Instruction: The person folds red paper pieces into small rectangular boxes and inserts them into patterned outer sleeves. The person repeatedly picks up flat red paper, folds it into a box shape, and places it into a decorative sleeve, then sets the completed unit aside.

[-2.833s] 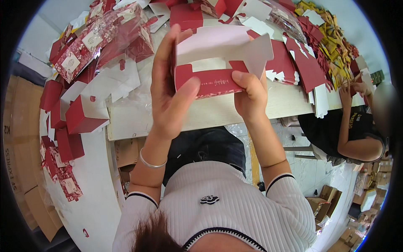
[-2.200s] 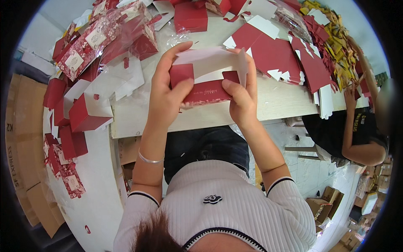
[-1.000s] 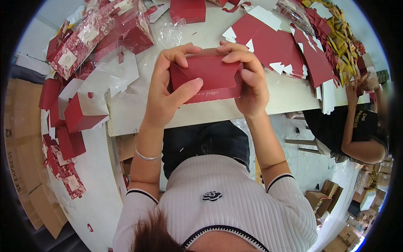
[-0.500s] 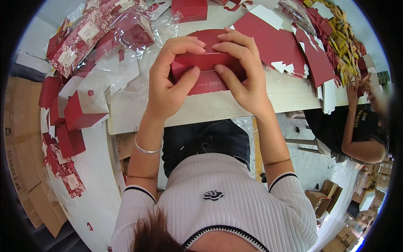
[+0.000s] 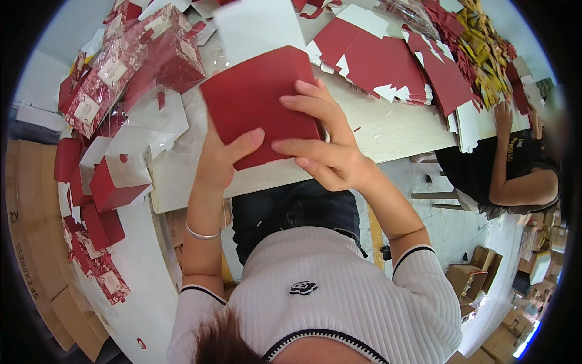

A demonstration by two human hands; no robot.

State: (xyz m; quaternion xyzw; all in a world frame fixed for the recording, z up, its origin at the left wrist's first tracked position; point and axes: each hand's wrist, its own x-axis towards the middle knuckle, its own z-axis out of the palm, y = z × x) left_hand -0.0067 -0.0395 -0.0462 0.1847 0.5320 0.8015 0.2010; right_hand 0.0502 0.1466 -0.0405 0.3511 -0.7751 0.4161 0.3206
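Between my hands is a red cardboard box, lifted above the table's near edge and tilted. A white-lined flap stands up from its far side. My left hand grips the box at its lower left, the thumb on the red face and the other fingers hidden behind it. On the right side, my right hand has its fingers spread over the red face and the box's edge. The underside of the box is out of sight.
Flat red and white box blanks are stacked at the far right. Clear plastic and floral printed boxes crowd the far left, with folded red boxes nearer. Another person sits at the right by yellow and red pieces.
The box has come up off the table toward me and turned, its white-lined flap now upright. My right hand has shifted from the top edge onto its red face.
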